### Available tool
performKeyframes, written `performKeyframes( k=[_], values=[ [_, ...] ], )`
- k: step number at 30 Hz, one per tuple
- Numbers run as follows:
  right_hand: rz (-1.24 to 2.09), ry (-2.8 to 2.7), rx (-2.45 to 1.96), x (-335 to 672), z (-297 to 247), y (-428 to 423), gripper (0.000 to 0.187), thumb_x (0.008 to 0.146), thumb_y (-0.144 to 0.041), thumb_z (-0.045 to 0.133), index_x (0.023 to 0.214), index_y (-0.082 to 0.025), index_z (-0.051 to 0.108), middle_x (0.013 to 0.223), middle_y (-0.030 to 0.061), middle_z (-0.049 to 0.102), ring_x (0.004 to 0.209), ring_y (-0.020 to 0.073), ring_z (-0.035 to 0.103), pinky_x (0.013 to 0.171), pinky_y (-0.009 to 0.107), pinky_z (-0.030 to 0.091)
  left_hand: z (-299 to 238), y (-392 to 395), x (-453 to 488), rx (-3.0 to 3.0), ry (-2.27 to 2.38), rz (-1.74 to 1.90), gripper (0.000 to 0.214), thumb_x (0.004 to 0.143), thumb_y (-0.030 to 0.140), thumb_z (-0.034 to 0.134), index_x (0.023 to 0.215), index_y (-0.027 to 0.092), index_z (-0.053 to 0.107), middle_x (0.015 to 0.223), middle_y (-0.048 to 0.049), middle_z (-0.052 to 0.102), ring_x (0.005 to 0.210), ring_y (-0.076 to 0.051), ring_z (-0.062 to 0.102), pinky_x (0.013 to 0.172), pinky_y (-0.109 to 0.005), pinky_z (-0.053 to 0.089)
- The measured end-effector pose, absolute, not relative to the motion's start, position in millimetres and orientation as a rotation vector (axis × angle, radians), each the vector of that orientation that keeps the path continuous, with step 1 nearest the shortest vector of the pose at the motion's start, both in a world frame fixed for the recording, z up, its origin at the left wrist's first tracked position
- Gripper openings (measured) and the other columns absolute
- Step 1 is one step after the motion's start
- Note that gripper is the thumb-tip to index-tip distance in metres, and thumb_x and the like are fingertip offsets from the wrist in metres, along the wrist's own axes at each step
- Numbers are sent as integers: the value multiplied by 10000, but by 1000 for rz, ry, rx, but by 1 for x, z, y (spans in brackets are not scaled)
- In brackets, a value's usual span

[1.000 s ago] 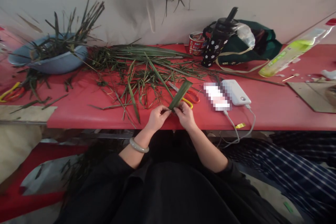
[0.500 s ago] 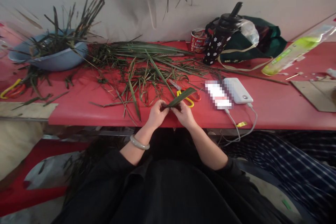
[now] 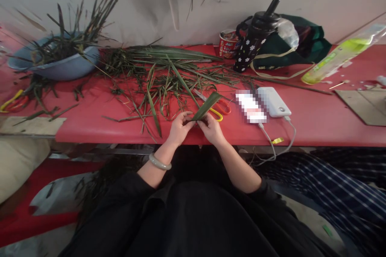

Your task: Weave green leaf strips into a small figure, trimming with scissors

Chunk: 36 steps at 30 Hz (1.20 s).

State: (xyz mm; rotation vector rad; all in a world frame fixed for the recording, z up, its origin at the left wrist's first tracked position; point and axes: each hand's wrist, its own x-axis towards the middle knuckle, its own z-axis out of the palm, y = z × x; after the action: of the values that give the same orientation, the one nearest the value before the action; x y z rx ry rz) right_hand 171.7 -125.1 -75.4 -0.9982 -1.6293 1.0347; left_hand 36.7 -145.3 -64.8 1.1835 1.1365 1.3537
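Note:
My left hand (image 3: 178, 128) and my right hand (image 3: 212, 128) meet at the near edge of the red table (image 3: 316, 122). Both pinch the lower end of one broad green leaf strip (image 3: 206, 106), which slants up and to the right from my fingers. Yellow and red scissors (image 3: 218, 109) lie on the table just behind the strip. A pale bangle sits on my left wrist. My black sleeves and lap fill the bottom of the view.
Loose green leaves (image 3: 163, 76) are strewn over the table's middle. A blue basin (image 3: 60, 68) of leaves stands far left, with another pair of scissors (image 3: 12, 102) nearby. A phone (image 3: 251, 107), power bank (image 3: 274, 102), black bottle (image 3: 255, 36), green bag (image 3: 301, 48) and cup (image 3: 227, 44) are right.
The leaf strip has dipped flatter and then tilted up again between my fingers. Both hands have stayed together at the table edge, shifting only slightly.

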Motion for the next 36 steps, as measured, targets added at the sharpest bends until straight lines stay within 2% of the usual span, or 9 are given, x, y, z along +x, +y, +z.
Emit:
performKeyframes(
  k=[3, 9, 20, 25, 32, 36],
  values=[
    [1084, -1535, -952, 173, -75, -124, 138, 753, -221, 498, 888, -191, 506, 850, 26, 605, 813, 162, 590, 752, 332, 494, -61, -145, 35, 1178, 1144, 1316, 367, 665, 232, 616, 1018, 171, 536, 860, -33, 645, 806, -140, 604, 788, -313, 467],
    [1136, -1463, -892, 174, -73, -124, 136, 752, -226, 504, 885, -200, 500, 842, 24, 591, 808, 158, 585, 735, 319, 503, -58, -145, 32, 1322, 1242, 1219, 223, 696, 333, 582, 812, 153, 645, 745, -23, 656, 680, -131, 587, 702, -277, 466],
    [991, -1599, -996, 174, -75, -125, 134, 742, -211, 494, 867, -183, 532, 809, 25, 626, 763, 164, 597, 730, 325, 489, -62, -144, 35, 1313, 1277, 1284, 201, 685, 351, 585, 717, 154, 610, 625, 16, 590, 599, -99, 522, 610, -231, 426],
    [847, -1662, -1077, 171, -70, -129, 118, 732, -225, 506, 828, -177, 555, 762, 28, 635, 712, 170, 601, 672, 309, 490, -67, -144, 39, 1288, 1334, 1365, 192, 685, 348, 581, 695, 155, 588, 599, 25, 559, 564, -86, 493, 558, -215, 404],
    [832, -1630, -1158, 171, -68, -131, 103, 729, -249, 518, 777, -172, 567, 716, 33, 649, 659, 175, 607, 622, 306, 489, -63, -146, 40, 1347, 1346, 1318, 196, 696, 354, 573, 704, 161, 605, 634, 13, 598, 605, -102, 526, 597, -229, 420],
    [898, -1553, -1123, 174, -70, -129, 103, 730, -251, 526, 788, -187, 581, 746, 33, 664, 688, 180, 610, 654, 324, 500, -59, -145, 39, 1376, 1305, 1232, 204, 692, 358, 573, 747, 170, 630, 680, 4, 627, 633, -117, 550, 638, -250, 435]
  ],
)
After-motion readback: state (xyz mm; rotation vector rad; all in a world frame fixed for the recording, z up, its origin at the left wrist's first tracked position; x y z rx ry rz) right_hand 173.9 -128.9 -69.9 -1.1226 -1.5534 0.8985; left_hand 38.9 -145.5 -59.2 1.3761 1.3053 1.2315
